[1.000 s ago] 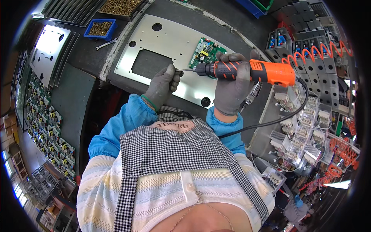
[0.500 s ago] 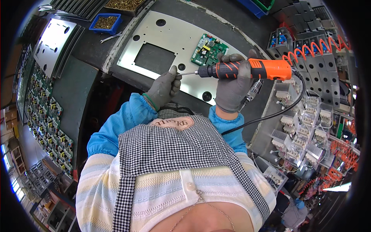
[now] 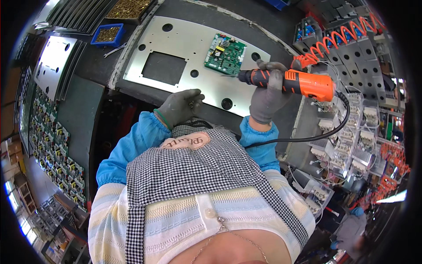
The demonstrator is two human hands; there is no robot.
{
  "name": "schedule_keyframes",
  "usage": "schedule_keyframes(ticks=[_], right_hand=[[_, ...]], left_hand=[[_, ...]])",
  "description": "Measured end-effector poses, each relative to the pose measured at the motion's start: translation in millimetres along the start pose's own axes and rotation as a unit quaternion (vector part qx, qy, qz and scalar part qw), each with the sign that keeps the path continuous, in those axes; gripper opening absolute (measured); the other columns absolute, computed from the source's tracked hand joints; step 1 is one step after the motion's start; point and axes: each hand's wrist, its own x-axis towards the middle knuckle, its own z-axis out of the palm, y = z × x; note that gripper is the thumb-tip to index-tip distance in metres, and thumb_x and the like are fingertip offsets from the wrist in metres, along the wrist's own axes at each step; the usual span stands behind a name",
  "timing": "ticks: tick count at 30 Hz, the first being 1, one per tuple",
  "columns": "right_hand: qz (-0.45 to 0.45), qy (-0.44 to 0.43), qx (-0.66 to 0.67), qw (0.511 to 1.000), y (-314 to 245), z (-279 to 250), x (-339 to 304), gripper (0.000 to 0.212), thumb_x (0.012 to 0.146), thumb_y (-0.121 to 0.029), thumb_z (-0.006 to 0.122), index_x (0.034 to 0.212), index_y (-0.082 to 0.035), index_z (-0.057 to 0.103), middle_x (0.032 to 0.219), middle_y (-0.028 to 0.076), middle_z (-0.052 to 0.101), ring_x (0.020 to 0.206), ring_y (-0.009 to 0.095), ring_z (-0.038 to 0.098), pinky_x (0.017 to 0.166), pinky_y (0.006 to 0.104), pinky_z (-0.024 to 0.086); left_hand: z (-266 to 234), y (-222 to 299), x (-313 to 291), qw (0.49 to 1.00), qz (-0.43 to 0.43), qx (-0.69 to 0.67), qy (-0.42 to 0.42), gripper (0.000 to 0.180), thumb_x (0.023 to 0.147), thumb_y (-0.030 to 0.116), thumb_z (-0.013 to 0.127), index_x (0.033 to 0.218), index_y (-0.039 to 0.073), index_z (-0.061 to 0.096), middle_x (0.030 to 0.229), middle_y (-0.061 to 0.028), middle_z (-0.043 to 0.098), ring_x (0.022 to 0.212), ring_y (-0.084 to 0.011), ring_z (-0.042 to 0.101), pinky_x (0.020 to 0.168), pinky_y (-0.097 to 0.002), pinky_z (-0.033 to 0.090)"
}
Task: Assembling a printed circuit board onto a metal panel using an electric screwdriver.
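L hand (image 3: 181, 105) half-curled, poss. small bits in palm, can't tell; metal plate (image 3: 209, 90) on bench (image 3: 215, 20), prob. stiff, slick, grip by edges; PCB (image 3: 223, 57) atop, prob. light, fragile, edges only; R hand (image 3: 267, 103) wrapped round elec. screwdriver (image 3: 310, 83), prob. hefty, hold mid-barrel.

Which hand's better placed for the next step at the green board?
Probably the right hand: it holds the orange screwdriver close to the green board. The left hand is farther off, no tool visible.
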Motion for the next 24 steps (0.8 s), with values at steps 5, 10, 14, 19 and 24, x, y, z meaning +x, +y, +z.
schedule_keyframes(ticks=[5,10,14,19,24], right_hand=[[-0.028,0.057,-0.129,0.990,12.0,-47.2,11.7,0.043,0.086,-0.010,0.064,0.124,0.001,0.047,0.088,0.011,0.065,0.085,0.024,0.066,0.091,0.0476,0.056],[-0.045,0.052,-0.147,0.987,20.1,-50.8,14.9,0.057,0.087,-0.009,0.064,0.136,0.003,0.039,0.090,0.011,0.066,0.084,0.023,0.067,0.091,0.0464,0.056],[-0.007,0.045,-0.085,0.995,26.4,-52.0,17.5,0.077,0.083,-0.006,0.073,0.145,0.001,0.027,0.089,0.010,0.069,0.088,0.021,0.069,0.090,0.0396,0.053],[0.041,-0.018,-0.155,0.987,19.9,-42.5,26.1,0.049,0.082,-0.007,0.076,0.124,0.000,0.052,0.084,0.005,0.069,0.075,0.016,0.067,0.093,0.0373,0.052],[-0.031,-0.131,-0.256,0.957,35.1,-30.0,37.6,0.022,0.076,-0.008,0.079,0.092,-0.004,0.065,0.076,0.001,0.066,0.067,0.012,0.063,0.079,0.0312,0.055]], left_hand=[[2.9,-3.9,2.8,1.000,0.001,0.024,-0.014,0.034,0.099,-0.002,0.040,0.131,-0.013,0.046,0.125,-0.0179,0.053,0.105,-0.0216,0.061,0.093,-0.0266,0.057],[18.9,-4.3,-2.6,0.998,0.010,0.045,0.040,0.034,0.103,0.001,0.038,0.134,-0.012,0.045,0.120,-0.0163,0.056,0.105,-0.0209,0.064,0.091,-0.0232,0.058],[-1.3,-3.2,10.7,0.999,0.014,0.030,-0.004,0.033,0.105,0.005,0.040,0.134,-0.011,0.045,0.118,-0.0159,0.058,0.101,-0.0199,0.065,0.087,-0.0221,0.059],[-21.6,-1.0,24.2,0.994,0.007,0.026,-0.108,0.036,0.104,0.004,0.042,0.137,-0.011,0.041,0.121,-0.0170,0.058,0.104,-0.0209,0.065,0.087,-0.0221,0.059],[28.3,-0.8,-4.2,0.997,0.050,0.042,0.031,0.038,0.101,0.001,0.045,0.137,-0.011,0.043,0.122,-0.0188,0.057,0.113,-0.0258,0.062,0.096,-0.0278,0.057]])
